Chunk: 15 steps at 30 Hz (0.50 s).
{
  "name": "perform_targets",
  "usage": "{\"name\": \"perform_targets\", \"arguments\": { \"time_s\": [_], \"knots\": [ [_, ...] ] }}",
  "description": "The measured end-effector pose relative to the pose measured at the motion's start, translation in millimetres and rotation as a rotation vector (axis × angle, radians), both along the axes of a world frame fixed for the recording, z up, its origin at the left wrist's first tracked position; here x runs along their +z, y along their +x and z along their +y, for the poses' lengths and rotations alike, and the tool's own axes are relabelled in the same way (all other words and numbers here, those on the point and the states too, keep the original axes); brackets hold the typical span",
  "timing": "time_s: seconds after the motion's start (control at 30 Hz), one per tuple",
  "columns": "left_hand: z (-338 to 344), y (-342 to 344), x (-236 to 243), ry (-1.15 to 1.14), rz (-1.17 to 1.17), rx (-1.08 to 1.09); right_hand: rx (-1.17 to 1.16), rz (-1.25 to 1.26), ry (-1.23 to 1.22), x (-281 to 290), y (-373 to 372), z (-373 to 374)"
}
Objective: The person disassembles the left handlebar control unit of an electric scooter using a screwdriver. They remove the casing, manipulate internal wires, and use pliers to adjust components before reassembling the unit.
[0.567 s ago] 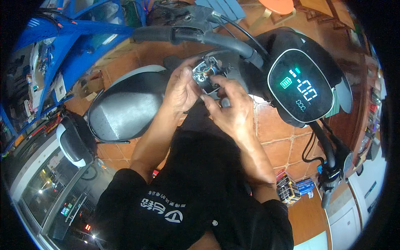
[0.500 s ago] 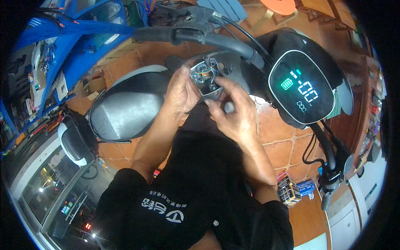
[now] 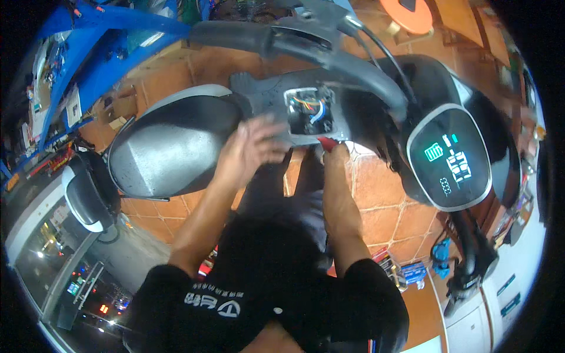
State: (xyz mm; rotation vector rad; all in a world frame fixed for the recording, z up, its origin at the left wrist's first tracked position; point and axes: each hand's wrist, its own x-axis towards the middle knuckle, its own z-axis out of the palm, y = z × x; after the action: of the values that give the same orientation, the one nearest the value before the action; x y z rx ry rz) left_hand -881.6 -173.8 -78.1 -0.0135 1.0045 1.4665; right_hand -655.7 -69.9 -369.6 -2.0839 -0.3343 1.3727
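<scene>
A square, open housing [image 3: 296,126] with a pale rim sits on the grey body of an electric scooter [image 3: 262,94]. Coloured wires [image 3: 303,104], orange and green among them, and a blue-white lead [image 3: 318,112] show inside it. My left hand [image 3: 253,144] is left of the housing, near the seat; motion smears it, but its fingers are spread and nothing shows in them. Just below the housing's near right corner, my right hand [image 3: 336,157] is closed on a red object [image 3: 327,142]. Only the red part sticks out, so its kind cannot be told.
The black seat [image 3: 170,144] lies to the left. On the right is the lit dashboard [image 3: 450,159], with the handlebar [image 3: 329,56] curving across the top. Blue shelving [image 3: 94,59] stands at the far left, an orange stool [image 3: 409,15] at the back. Boxes [image 3: 406,270] lie lower right.
Both hands have come away from the housing, the left toward the seat, the right downward. The red object now shows in my right hand. The view has shifted, with the dashboard further right.
</scene>
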Motion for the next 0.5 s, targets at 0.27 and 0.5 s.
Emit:
{"name": "perform_targets", "arguments": {
  "time_s": [0.27,0.5],
  "knots": [
    [-207.0,89.8,-83.2,-0.507,0.136,0.036,1.582,-0.765,-0.411,-107.1,-52.6,-19.3],
    [-291.7,181.9,-152.7,-0.725,0.117,0.102,0.227,0.224,-0.047,-213.4,-11.6,-38.3]
  ]
}}
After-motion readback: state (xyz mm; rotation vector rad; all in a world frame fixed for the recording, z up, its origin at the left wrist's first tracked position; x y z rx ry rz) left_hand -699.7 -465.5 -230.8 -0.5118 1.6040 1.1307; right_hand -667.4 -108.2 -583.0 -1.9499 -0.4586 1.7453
